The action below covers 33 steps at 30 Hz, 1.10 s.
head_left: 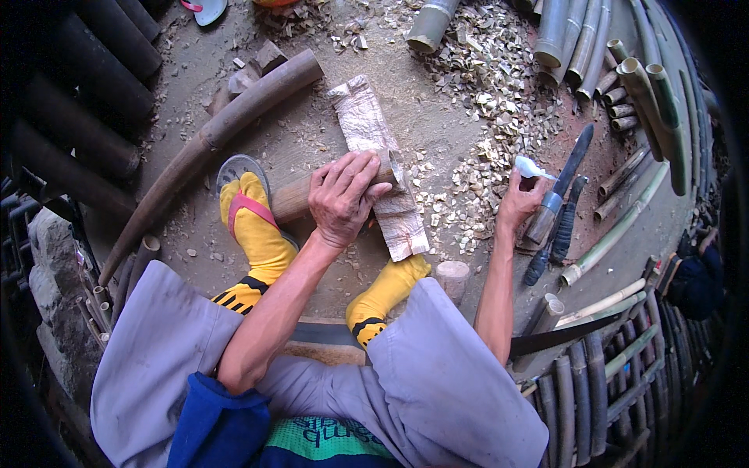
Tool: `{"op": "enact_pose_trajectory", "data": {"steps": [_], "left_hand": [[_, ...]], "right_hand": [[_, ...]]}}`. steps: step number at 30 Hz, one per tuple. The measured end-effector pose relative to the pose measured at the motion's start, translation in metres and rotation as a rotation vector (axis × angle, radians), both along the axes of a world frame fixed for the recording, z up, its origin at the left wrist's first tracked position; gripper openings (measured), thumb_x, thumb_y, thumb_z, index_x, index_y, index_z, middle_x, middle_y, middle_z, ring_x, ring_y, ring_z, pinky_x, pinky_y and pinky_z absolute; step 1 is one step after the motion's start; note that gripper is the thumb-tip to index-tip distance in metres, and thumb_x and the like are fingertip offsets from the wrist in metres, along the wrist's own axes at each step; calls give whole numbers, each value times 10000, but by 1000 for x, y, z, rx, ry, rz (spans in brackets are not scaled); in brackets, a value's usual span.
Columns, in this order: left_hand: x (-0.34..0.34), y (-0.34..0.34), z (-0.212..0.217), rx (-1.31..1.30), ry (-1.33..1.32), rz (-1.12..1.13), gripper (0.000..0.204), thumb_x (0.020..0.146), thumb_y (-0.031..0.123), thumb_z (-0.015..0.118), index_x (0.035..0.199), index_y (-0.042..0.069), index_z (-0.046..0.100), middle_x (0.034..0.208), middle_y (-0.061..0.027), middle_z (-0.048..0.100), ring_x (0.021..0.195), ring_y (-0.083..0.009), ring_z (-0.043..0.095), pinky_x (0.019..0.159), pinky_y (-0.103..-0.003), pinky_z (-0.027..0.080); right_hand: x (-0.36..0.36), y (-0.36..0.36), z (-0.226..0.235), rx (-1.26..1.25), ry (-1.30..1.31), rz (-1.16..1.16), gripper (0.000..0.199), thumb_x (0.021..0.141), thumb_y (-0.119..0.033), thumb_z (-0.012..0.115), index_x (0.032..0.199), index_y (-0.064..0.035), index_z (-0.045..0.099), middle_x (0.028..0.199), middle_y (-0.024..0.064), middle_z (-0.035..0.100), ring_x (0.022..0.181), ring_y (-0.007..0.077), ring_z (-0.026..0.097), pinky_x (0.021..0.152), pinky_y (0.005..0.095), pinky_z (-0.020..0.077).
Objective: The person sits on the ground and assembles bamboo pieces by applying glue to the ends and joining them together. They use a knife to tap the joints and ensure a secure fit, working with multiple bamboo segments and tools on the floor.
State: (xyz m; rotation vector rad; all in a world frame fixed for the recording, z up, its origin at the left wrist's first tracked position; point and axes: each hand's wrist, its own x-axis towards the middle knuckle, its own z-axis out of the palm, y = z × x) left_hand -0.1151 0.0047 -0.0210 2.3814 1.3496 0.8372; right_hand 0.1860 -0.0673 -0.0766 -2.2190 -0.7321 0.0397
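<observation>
Head view's got the left hand (343,199) curled snugly over a brown bamboo piece (290,201), its end lying across a pale wooden board (363,121). Meanwhile the right hand (520,204) is off to the side, pinching some small white thing (532,168) just beside a dark-bladed knife (576,158).

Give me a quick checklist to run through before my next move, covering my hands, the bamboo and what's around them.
1. Bamboo piece held: ok, your left hand grips it from above near its far end.
2. Right hand free: not ok, it holds a small white object.
3. Blades well away from that hand: not ok, a wooden-handled knife lies close beside it.
4. Bamboo seated firmly on the pale board: cannot tell, its underside is hidden.
5. Ground clear of chips: not ok, many chips lie right of the board.
</observation>
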Motion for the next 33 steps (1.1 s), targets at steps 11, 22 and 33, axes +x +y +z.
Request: {"op": "enact_pose_trajectory", "data": {"steps": [11, 22, 33], "left_hand": [[0, 1, 2, 8, -10, -19, 396, 769, 280, 746, 1105, 92, 659, 1127, -53, 673, 1051, -227, 629, 882, -353, 432], [2, 1, 2, -10, -35, -44, 382, 805, 248, 729, 1127, 64, 638, 1125, -99, 673, 1045, -271, 635, 893, -379, 445], [3, 0, 1, -9, -33, -33, 388, 796, 284, 730, 1118, 80, 656, 1120, -81, 676, 1044, -255, 633, 885, -371, 437]], "right_hand": [[1, 0, -6, 12, 25, -49, 249, 833, -119, 700, 1002, 36, 604, 875, 146, 672, 765, 259, 636, 726, 369, 490], [19, 8, -6, 47, 162, -109, 243, 802, -99, 702, 991, 42, 639, 855, 116, 692, 737, 200, 648, 690, 346, 506], [41, -7, -16, 441, 842, -431, 165, 891, -156, 649, 797, -59, 553, 639, 18, 535, 470, 122, 501, 381, 261, 395]]}}
